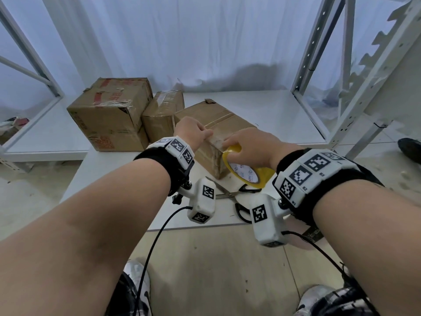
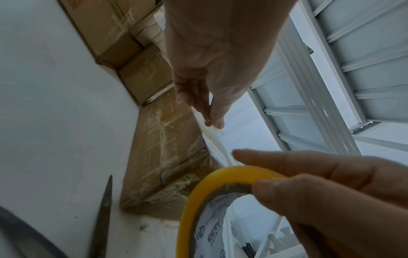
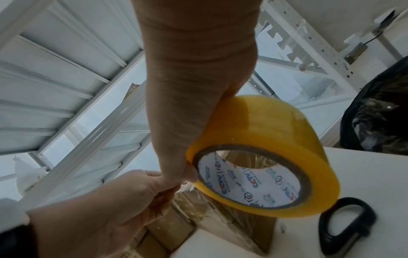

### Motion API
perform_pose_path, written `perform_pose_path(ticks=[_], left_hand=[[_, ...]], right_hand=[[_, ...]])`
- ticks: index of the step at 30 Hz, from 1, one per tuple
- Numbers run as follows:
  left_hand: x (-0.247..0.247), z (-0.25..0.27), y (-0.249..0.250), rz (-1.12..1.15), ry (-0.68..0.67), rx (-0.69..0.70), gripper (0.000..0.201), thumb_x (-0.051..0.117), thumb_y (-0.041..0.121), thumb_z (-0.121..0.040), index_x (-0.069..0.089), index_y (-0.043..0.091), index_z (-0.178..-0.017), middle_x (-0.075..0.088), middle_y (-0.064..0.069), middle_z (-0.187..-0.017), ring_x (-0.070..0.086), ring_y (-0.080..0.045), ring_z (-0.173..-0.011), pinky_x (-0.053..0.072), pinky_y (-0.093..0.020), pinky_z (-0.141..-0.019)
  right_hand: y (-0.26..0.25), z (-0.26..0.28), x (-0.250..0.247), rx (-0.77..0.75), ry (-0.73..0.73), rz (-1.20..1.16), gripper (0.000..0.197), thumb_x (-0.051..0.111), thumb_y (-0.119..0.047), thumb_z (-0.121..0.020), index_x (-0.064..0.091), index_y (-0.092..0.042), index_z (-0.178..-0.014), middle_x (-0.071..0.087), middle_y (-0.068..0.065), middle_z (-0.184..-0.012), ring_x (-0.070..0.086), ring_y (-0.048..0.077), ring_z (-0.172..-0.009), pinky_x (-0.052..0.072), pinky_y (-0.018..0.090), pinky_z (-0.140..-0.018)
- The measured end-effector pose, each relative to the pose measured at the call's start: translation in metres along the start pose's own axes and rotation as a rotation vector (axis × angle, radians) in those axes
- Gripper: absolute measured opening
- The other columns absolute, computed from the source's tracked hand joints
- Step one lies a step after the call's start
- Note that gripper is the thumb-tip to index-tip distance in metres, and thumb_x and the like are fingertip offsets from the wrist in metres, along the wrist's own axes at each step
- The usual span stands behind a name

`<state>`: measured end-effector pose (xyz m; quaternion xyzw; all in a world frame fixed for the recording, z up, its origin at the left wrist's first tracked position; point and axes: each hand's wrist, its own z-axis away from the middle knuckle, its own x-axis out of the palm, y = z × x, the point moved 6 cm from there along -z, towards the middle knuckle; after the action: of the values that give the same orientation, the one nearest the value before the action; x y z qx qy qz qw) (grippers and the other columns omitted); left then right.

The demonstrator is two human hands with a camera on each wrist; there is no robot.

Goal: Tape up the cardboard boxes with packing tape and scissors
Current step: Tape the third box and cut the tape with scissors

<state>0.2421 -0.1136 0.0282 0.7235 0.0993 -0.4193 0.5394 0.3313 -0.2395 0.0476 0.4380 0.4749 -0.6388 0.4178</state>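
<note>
Yellow tape roll (image 1: pixel 248 169) — box edge (image 1: pixel 216 142)

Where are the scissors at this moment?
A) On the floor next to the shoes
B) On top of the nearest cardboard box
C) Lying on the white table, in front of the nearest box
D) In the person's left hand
C: the scissors lie untouched on the white table, while the right hand holds the yellow tape roll and the left hand pinches the tape end.

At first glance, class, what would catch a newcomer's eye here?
The yellow tape roll, gripped by the right hand at the near corner of the front cardboard box. The left hand pinches the tape's free end beside it; scissors lie open on the white table.
</note>
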Motion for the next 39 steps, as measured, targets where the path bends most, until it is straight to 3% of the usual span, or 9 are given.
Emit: perform_pose_path(ticks=[11,18,24,26,28,31,34,36,39], left_hand=[[0.000,-0.004,0.003,0.002,0.050,0.015,0.020,0.069,0.022,-0.087,0.071,0.002,-0.085,0.071,-0.012,-0.093,0.063,-0.021,-0.089,0.044,-0.027,-0.076],[0.005,-0.005,-0.004,-0.013,0.054,0.001,0.021,0.066,0.022,-0.089,0.056,0.013,-0.073,0.068,-0.010,-0.088,0.060,-0.019,-0.084,0.046,-0.030,-0.077],[0.015,-0.011,-0.013,-0.138,-0.012,-0.010,0.026,0.065,0.029,-0.089,0.056,0.006,-0.096,0.062,-0.010,-0.100,0.057,-0.022,-0.093,0.041,-0.029,-0.075],[0.011,-0.013,-0.021,-0.142,0.014,-0.090,0.045,0.063,0.032,-0.089,0.049,0.002,-0.121,0.053,-0.015,-0.121,0.054,-0.027,-0.108,0.044,-0.034,-0.088],[0.005,-0.009,-0.012,-0.176,0.084,0.027,0.046,0.056,0.028,-0.094,0.044,0.008,-0.133,0.045,-0.014,-0.135,0.046,-0.029,-0.123,0.038,-0.037,-0.103],[0.026,0.009,0.016,-0.206,-0.168,0.394,0.038,0.036,0.028,-0.103,0.046,0.015,-0.138,0.048,-0.007,-0.140,0.042,-0.023,-0.131,0.029,-0.039,-0.113],[0.051,0.019,0.004,-0.417,-0.464,0.381,0.051,0.014,0.035,-0.105,0.022,0.018,-0.151,0.016,0.000,-0.160,0.010,-0.017,-0.147,0.002,-0.036,-0.120],[0.053,0.016,-0.005,-0.524,-0.488,0.366,0.053,0.009,0.038,-0.104,0.007,0.019,-0.153,-0.002,0.003,-0.161,-0.005,-0.014,-0.148,-0.006,-0.034,-0.118],[0.056,0.014,-0.006,-0.545,-0.497,0.349,0.055,0.008,0.041,-0.103,0.001,0.019,-0.153,-0.007,0.003,-0.161,-0.008,-0.013,-0.148,-0.007,-0.034,-0.118]], right_hand=[[0.002,-0.013,0.005,-0.019,-0.092,0.120,0.048,0.045,-0.038,-0.091,0.049,-0.034,-0.138,0.049,-0.007,-0.141,0.052,0.018,-0.117,0.049,0.039,-0.089],[0.001,-0.018,0.009,-0.019,-0.127,0.149,0.045,0.044,-0.037,-0.090,0.051,-0.032,-0.134,0.052,-0.003,-0.137,0.053,0.022,-0.117,0.050,0.042,-0.090],[0.001,-0.017,0.012,-0.019,-0.136,0.149,0.045,0.045,-0.036,-0.090,0.052,-0.027,-0.133,0.054,0.002,-0.135,0.053,0.023,-0.117,0.050,0.043,-0.091],[0.001,-0.016,0.012,-0.019,-0.131,0.138,0.046,0.045,-0.035,-0.091,0.051,-0.028,-0.136,0.053,0.000,-0.137,0.052,0.022,-0.119,0.050,0.042,-0.091],[0.002,-0.015,0.012,-0.017,-0.123,0.129,0.044,0.045,-0.034,-0.091,0.052,-0.027,-0.134,0.053,0.000,-0.137,0.053,0.022,-0.117,0.050,0.041,-0.091],[0.002,-0.014,0.012,-0.027,-0.099,0.086,0.040,0.046,-0.032,-0.091,0.056,-0.023,-0.129,0.057,0.000,-0.130,0.054,0.021,-0.112,0.048,0.038,-0.090],[0.003,-0.013,0.017,-0.075,-0.052,-0.039,0.029,0.054,-0.026,-0.086,0.065,-0.014,-0.110,0.062,0.002,-0.113,0.054,0.020,-0.100,0.047,0.033,-0.087],[0.010,-0.010,0.019,-0.085,0.015,-0.115,0.031,0.064,-0.025,-0.082,0.065,-0.013,-0.111,0.058,-0.001,-0.117,0.051,0.018,-0.111,0.039,0.025,-0.093],[0.026,0.001,0.018,0.018,0.059,-0.277,0.060,0.076,-0.029,-0.077,0.049,-0.018,-0.129,0.042,0.001,-0.124,0.041,0.015,-0.115,0.032,0.022,-0.093]])
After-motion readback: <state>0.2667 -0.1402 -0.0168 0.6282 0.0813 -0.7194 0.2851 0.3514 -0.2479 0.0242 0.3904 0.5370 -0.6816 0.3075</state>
